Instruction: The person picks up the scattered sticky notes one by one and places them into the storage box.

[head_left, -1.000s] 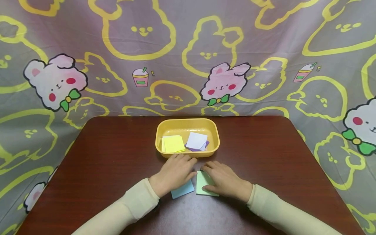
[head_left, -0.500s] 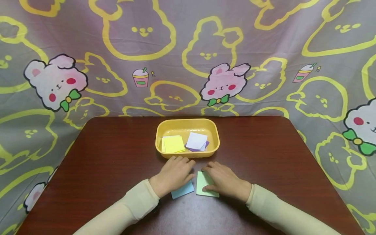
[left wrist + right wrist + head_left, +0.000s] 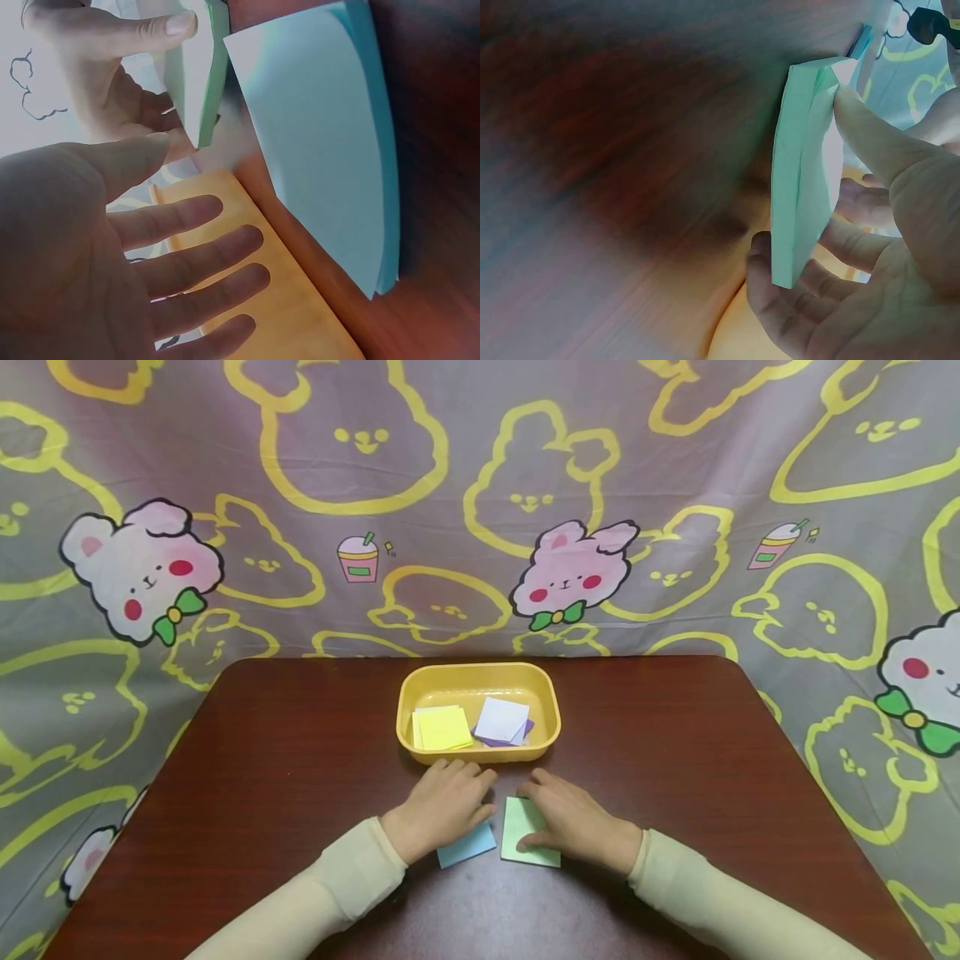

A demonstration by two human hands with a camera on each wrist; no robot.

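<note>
A pad of light green sticky notes point(image 3: 517, 820) lies on the table under my right hand point(image 3: 576, 820). In the right wrist view, this hand's thumb rests on the top of the green pad point(image 3: 802, 180) while its fingers curl at the far edge. My left hand point(image 3: 442, 802) hovers over a blue sticky note pad point(image 3: 468, 846), partly hiding it in the head view. From the left wrist, its fingers look spread and nearly straight, apart from the blue pad point(image 3: 322, 142), whose top sheet lifts slightly at one corner.
Just beyond both hands stands a yellow tray point(image 3: 480, 756). Inside it are yellow notes point(image 3: 444, 728) at the left and whitish notes point(image 3: 501, 718) over purple ones at the right. A dark brown table point(image 3: 300, 760) extends around, with a patterned cloth point(image 3: 450, 460) behind it.
The green pad has shifted slightly toward me and turned a little under my right hand. My left hand has drawn back slightly from the tray. The blue pad stays where it was.
</note>
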